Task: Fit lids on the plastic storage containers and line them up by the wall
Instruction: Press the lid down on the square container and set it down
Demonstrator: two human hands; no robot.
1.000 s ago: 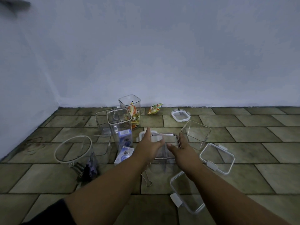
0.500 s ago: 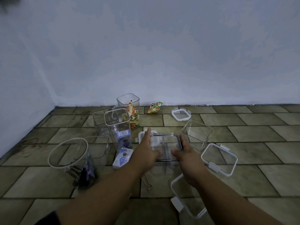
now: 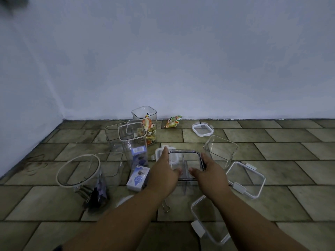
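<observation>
Square clear container (image 3: 187, 161) with a dark rim stands open-topped on the tiled floor (image 3: 272, 200), just below the middle of the frame, and the person has both hands on it. The left hand (image 3: 163, 175) clasps the rim's left side, forefinger laid straight along the edge and thumb hooked over the near edge. The right hand (image 3: 209, 175) clasps the right side the same way, thumb over the near edge and fingers down the outside.

Just behind the left forefinger lies a white-rimmed lid (image 3: 160, 151); whether it touches the container I cannot tell. To the right a tilted container (image 3: 220, 150) leans over, and below it a large lid (image 3: 245, 179) lies flat. A near lid (image 3: 210, 223) lies at lower centre, partly under the right forearm.

Higher up, close to the wall (image 3: 181, 60), are a far lid (image 3: 203, 129), a snack packet (image 3: 173, 121) and a snack jar (image 3: 145, 122) holding packets. Left of centre stands a tall jar (image 3: 133, 142) with something blue inside, and a blue-and-white box (image 3: 138, 178) on the floor before it. At the left a round tub (image 3: 78, 170) with a white rim is tilted towards us.
</observation>
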